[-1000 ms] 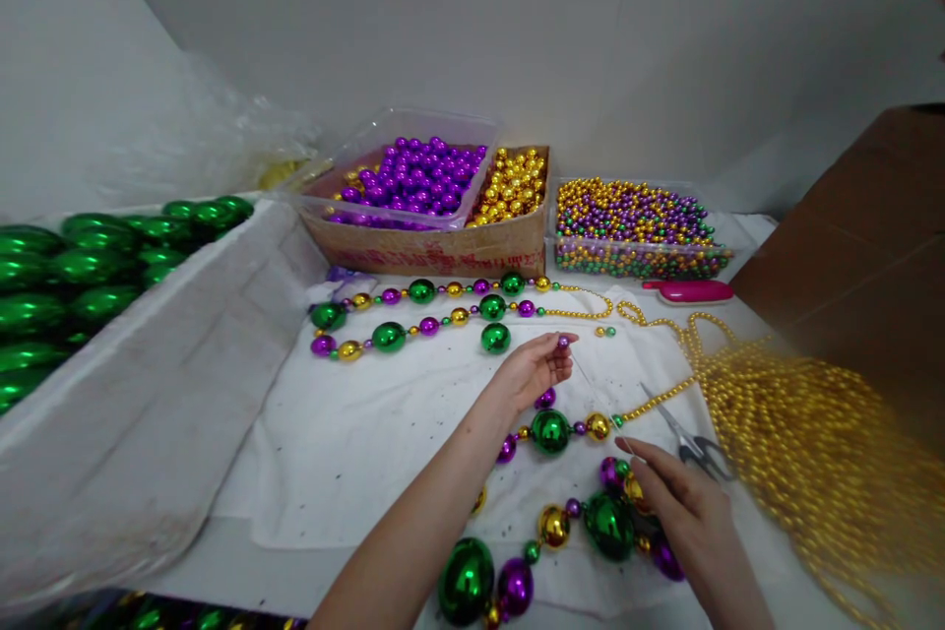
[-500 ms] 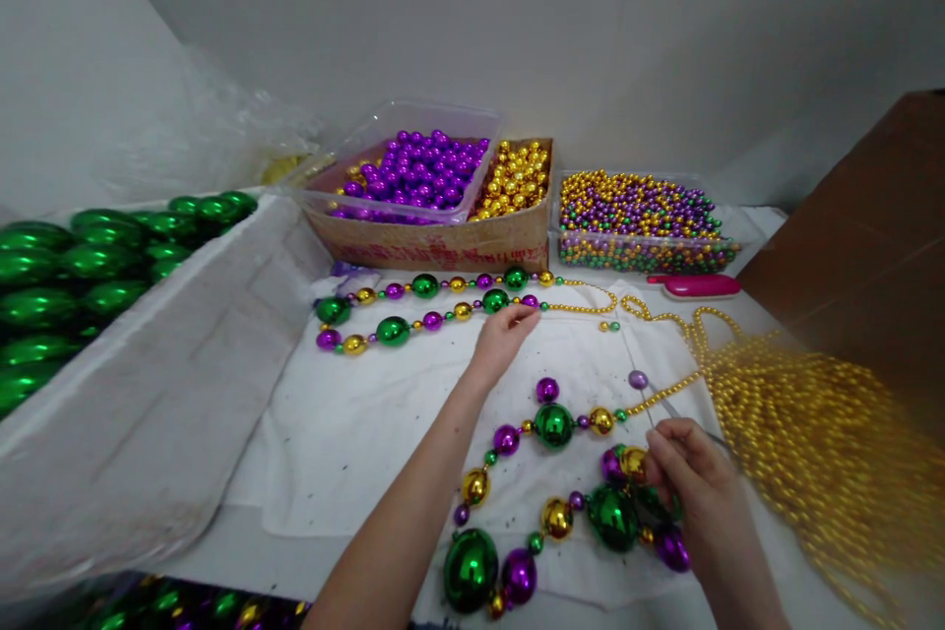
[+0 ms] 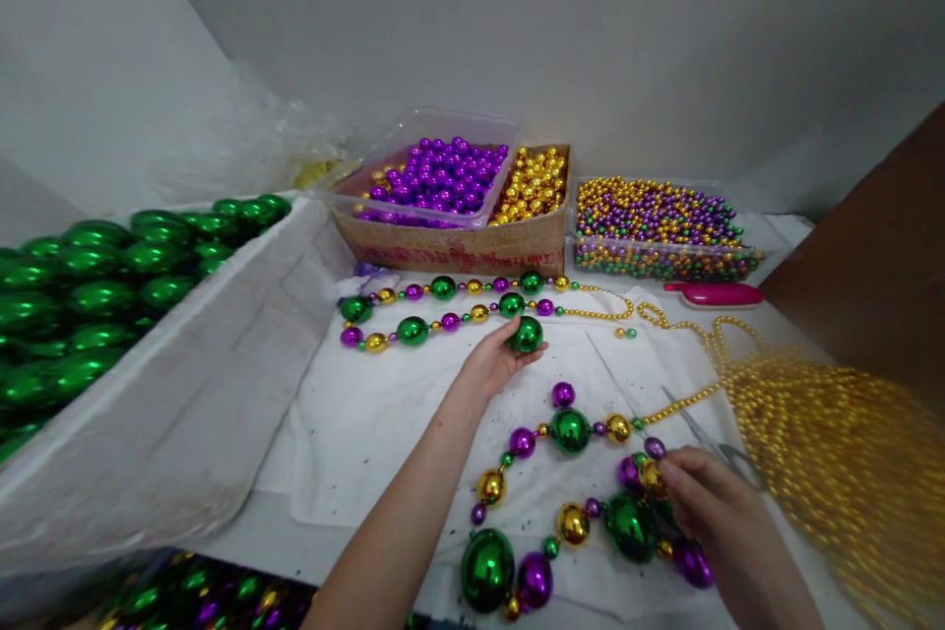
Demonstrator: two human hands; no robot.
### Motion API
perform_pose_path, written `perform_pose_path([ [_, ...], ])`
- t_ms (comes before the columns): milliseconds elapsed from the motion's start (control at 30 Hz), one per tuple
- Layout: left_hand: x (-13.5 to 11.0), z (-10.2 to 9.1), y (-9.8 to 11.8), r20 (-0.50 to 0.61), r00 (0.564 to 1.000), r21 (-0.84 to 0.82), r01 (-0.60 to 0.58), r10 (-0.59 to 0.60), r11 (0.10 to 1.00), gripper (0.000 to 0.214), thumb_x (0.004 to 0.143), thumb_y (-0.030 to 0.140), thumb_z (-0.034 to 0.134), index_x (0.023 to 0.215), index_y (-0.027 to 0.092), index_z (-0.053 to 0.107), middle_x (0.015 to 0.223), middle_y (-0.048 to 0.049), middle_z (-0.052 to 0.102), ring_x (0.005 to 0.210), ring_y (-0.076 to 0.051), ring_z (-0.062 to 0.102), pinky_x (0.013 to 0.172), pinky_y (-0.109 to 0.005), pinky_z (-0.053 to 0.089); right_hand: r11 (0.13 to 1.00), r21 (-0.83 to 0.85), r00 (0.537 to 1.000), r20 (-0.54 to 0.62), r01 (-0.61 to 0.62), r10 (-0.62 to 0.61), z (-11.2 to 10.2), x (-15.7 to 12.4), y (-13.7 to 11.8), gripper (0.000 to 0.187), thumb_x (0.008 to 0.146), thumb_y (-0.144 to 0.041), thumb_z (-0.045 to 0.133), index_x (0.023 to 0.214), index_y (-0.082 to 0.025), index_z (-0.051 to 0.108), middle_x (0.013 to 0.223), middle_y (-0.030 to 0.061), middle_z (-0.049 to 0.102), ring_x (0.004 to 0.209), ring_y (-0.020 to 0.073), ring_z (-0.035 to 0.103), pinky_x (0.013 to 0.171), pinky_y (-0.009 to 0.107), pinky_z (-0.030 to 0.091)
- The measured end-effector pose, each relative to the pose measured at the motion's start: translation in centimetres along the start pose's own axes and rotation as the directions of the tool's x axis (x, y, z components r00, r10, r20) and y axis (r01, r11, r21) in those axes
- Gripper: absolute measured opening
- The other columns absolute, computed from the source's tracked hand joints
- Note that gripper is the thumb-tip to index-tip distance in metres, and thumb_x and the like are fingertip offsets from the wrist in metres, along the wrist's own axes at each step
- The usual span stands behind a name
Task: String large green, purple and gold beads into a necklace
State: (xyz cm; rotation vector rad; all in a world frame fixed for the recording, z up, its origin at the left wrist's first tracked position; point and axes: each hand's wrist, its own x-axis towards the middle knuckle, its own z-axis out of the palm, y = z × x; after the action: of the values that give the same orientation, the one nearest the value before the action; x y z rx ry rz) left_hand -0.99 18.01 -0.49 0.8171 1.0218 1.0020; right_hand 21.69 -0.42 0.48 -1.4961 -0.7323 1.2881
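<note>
My left hand (image 3: 496, 366) is curled around a large green ball bead (image 3: 527, 335), above the cloth. My right hand (image 3: 713, 492) pinches the lower end of a long thin needle (image 3: 606, 364) that slants up and left. A small purple bead (image 3: 655, 449) sits on the needle at its fingertips. Close by the right hand, a bead necklace (image 3: 570, 430) of green, gold and purple balls curves over the cloth, some of its beads bunched beside the fingers. A loose purple bead (image 3: 563, 395) lies just above it.
Another bead necklace (image 3: 412, 331) lies farther back. Behind it stand a cardboard box (image 3: 450, 246) with purple and gold beads and a clear tub (image 3: 664, 261) of small beads. At left is a white bin (image 3: 243, 394) of green beads; scissors (image 3: 694, 423) and gold bead strands (image 3: 819, 453) lie right.
A green ball bead now shows in my left hand, which has turned palm up. The small purple bead has slid down the needle to my right fingers. The view has shifted slightly.
</note>
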Motion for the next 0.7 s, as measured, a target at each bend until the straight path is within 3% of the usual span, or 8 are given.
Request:
perform_pose_path([
  [67, -1.2, 0.5, 0.2, 0.118, 0.990, -0.196, 0.100, -0.078, 0.976, 0.039, 0.090, 0.044, 0.045, 0.098, 0.009, 0.060, 0.101, -0.0171, 0.065, 0.089, -0.023, 0.066, 0.074, -0.031, 0.055, 0.997, -0.075, 0.999, 0.023, -0.024, 0.025, -0.1, 0.1, 0.1, 0.035, 0.064, -0.049, 0.075, 0.070, -0.016, 0.068, 0.051, -0.0036, 0.043, 0.046, 0.0072, 0.034, 0.040, 0.018, 0.025],
  [133, -2.2, 1.1, 0.0, 0.213, 0.967, -0.386, 0.215, -0.141, 0.897, 0.047, 0.091, 0.049, 0.042, 0.099, 0.006, 0.060, 0.101, -0.0188, 0.065, 0.086, -0.023, 0.067, 0.070, -0.027, 0.055, 0.990, -0.138, 0.999, 0.035, -0.018, 0.023, 0.0, 0.0, 0.2, 0.035, 0.063, -0.050, 0.075, 0.070, -0.016, 0.070, 0.050, -0.0030, 0.044, 0.045, 0.0078, 0.034, 0.039, 0.019, 0.026],
  [233, -3.2, 2.2, -0.8, 0.206, 0.955, -0.512, 0.290, -0.212, 0.809, 0.049, 0.089, 0.051, 0.044, 0.097, 0.005, 0.060, 0.094, -0.0185, 0.067, 0.080, -0.022, 0.068, 0.063, -0.027, 0.056, 0.980, -0.195, 0.998, 0.047, 0.044, -0.036, 0.2, -0.4, 0.3, 0.033, 0.064, -0.049, 0.073, 0.072, -0.018, 0.072, 0.057, -0.0001, 0.053, 0.046, 0.0090, 0.038, 0.039, 0.020, 0.029],
  [433, -3.9, 3.7, -1.6, 0.154, 0.968, -0.586, 0.251, -0.199, 0.770, 0.033, 0.085, 0.042, 0.058, 0.094, 0.010, 0.059, 0.085, -0.0124, 0.066, 0.079, -0.021, 0.067, 0.064, -0.027, 0.054, 0.956, -0.251, 0.989, 0.037, 0.151, -0.147, 0.4, -1.6, -0.3, 0.028, 0.067, -0.047, 0.070, 0.070, -0.019, 0.072, 0.067, 0.0027, 0.061, 0.063, 0.0168, 0.055, 0.052, 0.021, 0.044],
  [567, -4.2, 3.1, -1.9, 0.207, 0.969, -0.559, 0.231, -0.137, 0.796, 0.021, 0.084, 0.029, 0.059, 0.098, 0.014, 0.060, 0.083, -0.0079, 0.066, 0.068, -0.017, 0.064, 0.058, -0.026, 0.051, 0.962, -0.232, 0.989, 0.003, 0.143, -0.146, 0.0, -2.3, -0.8, 0.029, 0.069, -0.048, 0.069, 0.073, -0.020, 0.072, 0.071, 0.0024, 0.061, 0.064, 0.0156, 0.054, 0.052, 0.019, 0.044],
  [700, -4.3, 2.3, -2.3, 0.148, 0.984, -0.552, 0.163, -0.097, 0.818, 0.013, 0.080, 0.025, 0.063, 0.089, 0.015, 0.061, 0.079, -0.0053, 0.066, 0.063, -0.015, 0.062, 0.052, -0.022, 0.046, 0.955, -0.241, 0.983, -0.018, 0.174, -0.183, -0.2, -2.4, -0.8, 0.029, 0.071, -0.049, 0.067, 0.072, -0.020, 0.070, 0.072, 0.0024, 0.062, 0.067, 0.0161, 0.055, 0.054, 0.019, 0.044],
])
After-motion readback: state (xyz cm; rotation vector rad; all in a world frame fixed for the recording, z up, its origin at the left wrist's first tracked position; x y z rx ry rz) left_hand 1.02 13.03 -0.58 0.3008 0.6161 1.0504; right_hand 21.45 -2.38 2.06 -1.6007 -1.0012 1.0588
